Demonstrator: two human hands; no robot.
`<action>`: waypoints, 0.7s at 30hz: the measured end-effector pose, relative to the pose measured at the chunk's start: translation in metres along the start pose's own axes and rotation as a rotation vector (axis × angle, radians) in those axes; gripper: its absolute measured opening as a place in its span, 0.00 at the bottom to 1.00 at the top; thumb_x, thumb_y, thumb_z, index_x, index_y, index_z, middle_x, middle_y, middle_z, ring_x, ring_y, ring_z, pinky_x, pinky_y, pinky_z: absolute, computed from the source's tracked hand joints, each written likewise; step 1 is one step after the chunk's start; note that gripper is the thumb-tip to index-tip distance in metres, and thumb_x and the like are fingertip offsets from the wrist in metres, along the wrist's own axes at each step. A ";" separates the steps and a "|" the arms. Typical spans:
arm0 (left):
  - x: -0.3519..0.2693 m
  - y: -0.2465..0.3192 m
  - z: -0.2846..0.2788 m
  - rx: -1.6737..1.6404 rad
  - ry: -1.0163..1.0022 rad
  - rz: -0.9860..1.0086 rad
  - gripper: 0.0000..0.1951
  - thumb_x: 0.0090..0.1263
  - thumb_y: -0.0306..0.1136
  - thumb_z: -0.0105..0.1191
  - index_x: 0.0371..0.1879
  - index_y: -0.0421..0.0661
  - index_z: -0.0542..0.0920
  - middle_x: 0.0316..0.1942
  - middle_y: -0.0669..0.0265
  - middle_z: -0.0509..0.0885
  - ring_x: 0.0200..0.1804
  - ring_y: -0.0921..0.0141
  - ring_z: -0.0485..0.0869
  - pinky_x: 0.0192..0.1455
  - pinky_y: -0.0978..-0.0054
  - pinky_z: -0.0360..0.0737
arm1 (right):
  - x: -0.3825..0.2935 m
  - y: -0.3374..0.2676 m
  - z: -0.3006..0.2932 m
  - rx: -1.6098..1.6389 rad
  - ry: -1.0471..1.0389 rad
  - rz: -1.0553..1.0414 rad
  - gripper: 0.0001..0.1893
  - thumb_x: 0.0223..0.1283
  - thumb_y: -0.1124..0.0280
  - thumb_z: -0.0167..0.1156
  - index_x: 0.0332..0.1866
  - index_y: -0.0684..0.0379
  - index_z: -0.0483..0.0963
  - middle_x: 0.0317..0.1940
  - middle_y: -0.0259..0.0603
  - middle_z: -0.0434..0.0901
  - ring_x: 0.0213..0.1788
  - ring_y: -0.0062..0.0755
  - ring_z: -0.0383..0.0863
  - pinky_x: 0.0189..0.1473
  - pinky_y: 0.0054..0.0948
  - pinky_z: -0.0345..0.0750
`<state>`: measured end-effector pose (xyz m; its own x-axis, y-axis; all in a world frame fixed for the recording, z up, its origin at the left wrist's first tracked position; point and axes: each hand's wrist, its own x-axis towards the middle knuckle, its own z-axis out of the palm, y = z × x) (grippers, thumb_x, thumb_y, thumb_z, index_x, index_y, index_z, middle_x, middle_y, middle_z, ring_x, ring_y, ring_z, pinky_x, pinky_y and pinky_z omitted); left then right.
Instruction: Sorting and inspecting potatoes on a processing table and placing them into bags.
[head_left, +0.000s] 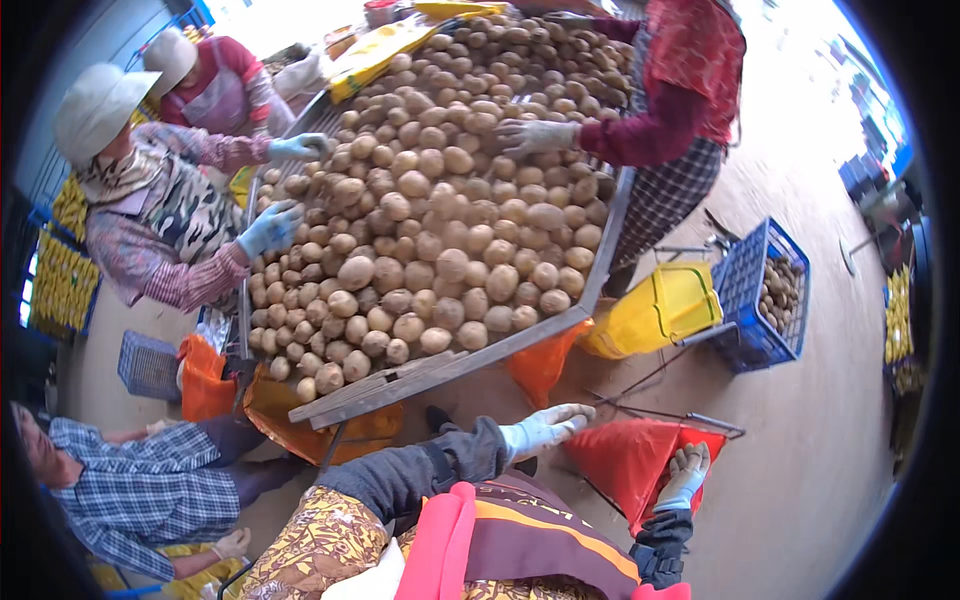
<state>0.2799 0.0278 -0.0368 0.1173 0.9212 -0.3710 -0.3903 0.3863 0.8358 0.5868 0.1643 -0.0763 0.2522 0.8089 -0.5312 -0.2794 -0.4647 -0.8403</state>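
My left hand (547, 429), in a pale blue glove with a whitish coated palm, reaches out beside the upper left of a red sack (622, 454). Its fingers are stretched out and no object shows in them. My right hand (684, 476), gloved alike, lies against the sack's right side with fingers bent. Whether it grips the cloth cannot be told. The sack hangs from a metal frame (716, 424). Ahead stands a sorting table with a metal rim (517, 343), heaped with round brown produce (450, 262) that looks like potatoes.
Co-workers' gloved hands (271, 227) (536, 137) touch the heap from left and right. A person in a checked shirt (142, 484) is at lower left. Right of the table are a yellow sack (660, 307) and a blue crate (739, 292) of produce. An orange sack (551, 360) hangs below the rim.
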 end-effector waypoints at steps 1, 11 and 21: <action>-0.020 -0.001 -0.027 0.070 0.087 0.093 0.22 0.80 0.42 0.47 0.68 0.46 0.69 0.62 0.66 0.76 0.66 0.70 0.73 0.71 0.70 0.67 | 0.000 0.005 0.036 -0.221 -0.177 -0.255 0.32 0.65 0.56 0.61 0.70 0.57 0.62 0.66 0.47 0.68 0.67 0.45 0.69 0.69 0.43 0.66; -0.217 -0.005 -0.206 1.333 1.077 0.004 0.37 0.67 0.58 0.53 0.72 0.50 0.66 0.77 0.57 0.57 0.79 0.52 0.50 0.77 0.41 0.38 | -0.259 0.128 0.418 -1.144 -1.435 -1.616 0.44 0.46 0.49 0.71 0.72 0.44 0.65 0.71 0.47 0.62 0.74 0.54 0.58 0.72 0.63 0.51; -0.249 0.003 -0.283 1.447 1.010 -0.320 0.28 0.71 0.57 0.47 0.71 0.72 0.68 0.75 0.83 0.64 0.78 0.56 0.53 0.73 0.28 0.37 | -0.326 0.196 0.571 -1.375 -1.687 -1.694 0.32 0.47 0.48 0.70 0.61 0.43 0.75 0.61 0.41 0.72 0.64 0.52 0.66 0.64 0.51 0.69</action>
<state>-0.0091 -0.2138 -0.0560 -0.7432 0.6420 -0.1883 0.6273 0.7665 0.1378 -0.0792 0.0158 -0.0056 -0.9720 -0.2334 0.0263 -0.2339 0.9509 -0.2026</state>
